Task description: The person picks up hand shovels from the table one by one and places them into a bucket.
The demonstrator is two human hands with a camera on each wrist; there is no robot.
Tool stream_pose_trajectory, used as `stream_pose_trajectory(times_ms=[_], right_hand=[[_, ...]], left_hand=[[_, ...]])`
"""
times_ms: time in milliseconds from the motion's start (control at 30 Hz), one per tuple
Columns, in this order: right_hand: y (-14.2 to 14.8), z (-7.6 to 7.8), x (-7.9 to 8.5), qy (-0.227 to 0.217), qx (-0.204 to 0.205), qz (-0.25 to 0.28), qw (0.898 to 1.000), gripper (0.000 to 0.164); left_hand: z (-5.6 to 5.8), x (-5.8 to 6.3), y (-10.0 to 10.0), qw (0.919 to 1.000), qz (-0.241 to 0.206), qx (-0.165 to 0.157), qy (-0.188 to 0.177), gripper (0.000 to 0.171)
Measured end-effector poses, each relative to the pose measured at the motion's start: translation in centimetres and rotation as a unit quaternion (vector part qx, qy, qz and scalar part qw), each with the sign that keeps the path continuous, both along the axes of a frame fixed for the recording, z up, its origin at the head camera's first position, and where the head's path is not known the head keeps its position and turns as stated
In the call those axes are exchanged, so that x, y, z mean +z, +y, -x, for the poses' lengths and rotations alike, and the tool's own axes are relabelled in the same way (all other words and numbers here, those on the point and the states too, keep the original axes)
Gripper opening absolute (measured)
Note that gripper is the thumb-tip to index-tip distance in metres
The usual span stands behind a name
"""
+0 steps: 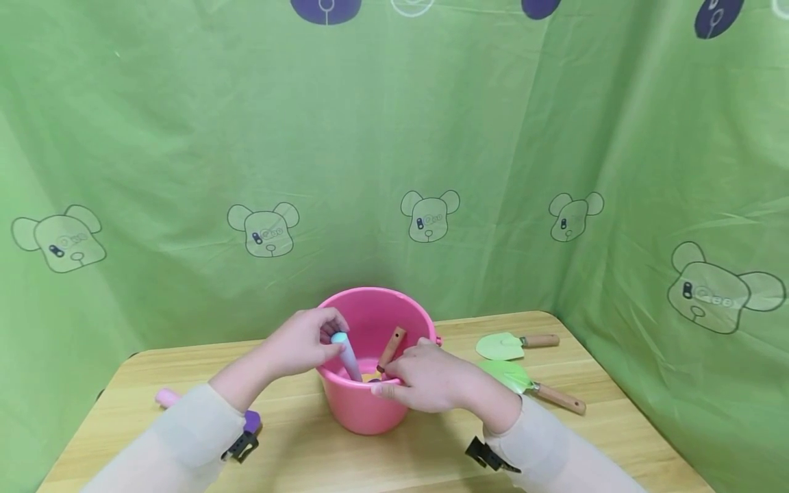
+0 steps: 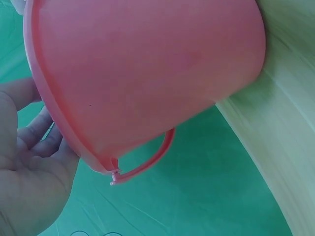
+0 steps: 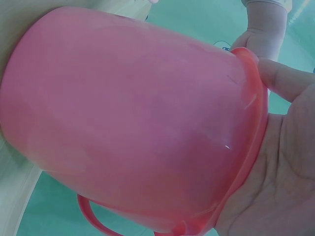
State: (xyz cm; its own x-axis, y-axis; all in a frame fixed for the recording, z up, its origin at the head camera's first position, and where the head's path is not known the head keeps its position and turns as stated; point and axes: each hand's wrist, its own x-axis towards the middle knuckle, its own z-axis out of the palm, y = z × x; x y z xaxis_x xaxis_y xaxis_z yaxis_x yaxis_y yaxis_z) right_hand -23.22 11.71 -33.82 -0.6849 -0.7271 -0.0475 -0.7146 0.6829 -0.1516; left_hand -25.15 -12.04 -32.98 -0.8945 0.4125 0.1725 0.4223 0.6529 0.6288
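Observation:
A pink bucket [image 1: 368,409] stands upright on the table. My left hand [image 1: 303,344] reaches over its left rim and pinches a pale blue-to-lilac handle [image 1: 348,357], whose lower end goes down into the bucket. On the opposite side, my right hand [image 1: 425,376] grips the front-right rim, its thumb outside and its fingers inside. Close to those fingers a wooden handle [image 1: 392,348] leans against the inner wall. Both wrist views show mostly the bucket's outer wall, so the fingers inside are partly hidden. Some yellow shows at the bucket's bottom.
On the wooden table [image 1: 296,445] to the right lie two green hand trowels, a pale one [image 1: 501,346] and a brighter one [image 1: 510,375]. A tool with a pink handle [image 1: 166,397] and a purple end [image 1: 251,421] lies left, partly under my forearm. Green cloth [image 1: 370,137] hangs behind.

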Motion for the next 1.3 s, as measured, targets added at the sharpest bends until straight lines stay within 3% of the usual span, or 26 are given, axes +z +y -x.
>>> stream_pose_trajectory(times_ms=[433,700,1000,1300], right_hand=[[-0.05,-0.01,-0.05,0.005,0.004,0.002,1.000,0.045],[-0.04,-0.03,-0.12,0.000,0.001,0.007,1.000,0.044],[-0.01,0.06,-0.27,0.013,0.006,0.009,1.000,0.047],[0.05,0.22,-0.41,0.026,0.016,0.009,0.999,0.047]], left_hand=[[0.30,-0.32,-0.19,0.9970,0.044,0.036,0.052,0.011],[0.31,-0.41,-0.17,0.9933,0.075,0.041,0.077,0.011],[0.47,-0.54,-0.22,0.9844,0.123,0.035,0.121,0.008],[0.62,-0.88,-0.32,0.9682,0.160,0.013,0.192,0.007]])
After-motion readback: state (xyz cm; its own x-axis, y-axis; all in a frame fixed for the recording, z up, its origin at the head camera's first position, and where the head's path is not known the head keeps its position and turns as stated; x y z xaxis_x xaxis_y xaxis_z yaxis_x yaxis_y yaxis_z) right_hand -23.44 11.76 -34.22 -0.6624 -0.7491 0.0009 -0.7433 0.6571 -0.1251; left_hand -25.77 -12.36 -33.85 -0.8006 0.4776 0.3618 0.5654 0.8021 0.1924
